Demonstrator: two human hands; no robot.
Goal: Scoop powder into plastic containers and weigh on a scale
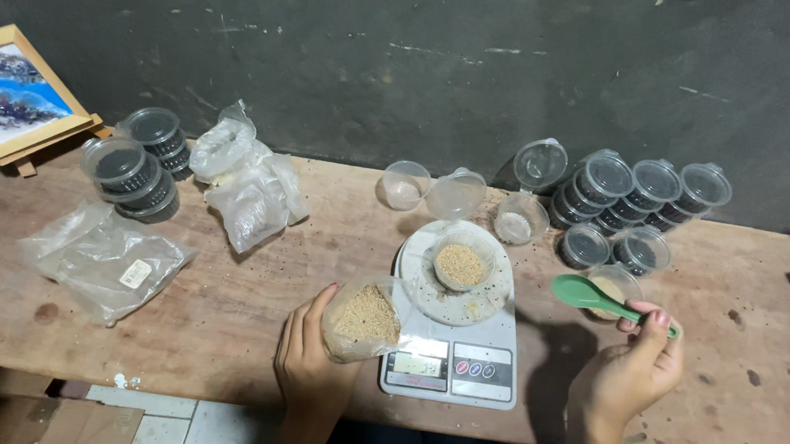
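Portioning step, by the look: left hand (306, 362) grips clear bag of tan grain (363, 319) beside white scale (450, 355), right hand (628, 371) holds green plastic spoon (589, 294) w/ 1 small clear cup (461, 264) part-filled on scale; next calls for small, steady scoops.

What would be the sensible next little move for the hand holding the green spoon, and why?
Probably dip the green spoon into the bag of tan grains that the left hand holds tilted by the scale. The spoon looks empty in the right hand, and the small cup on the scale seems only partly filled.
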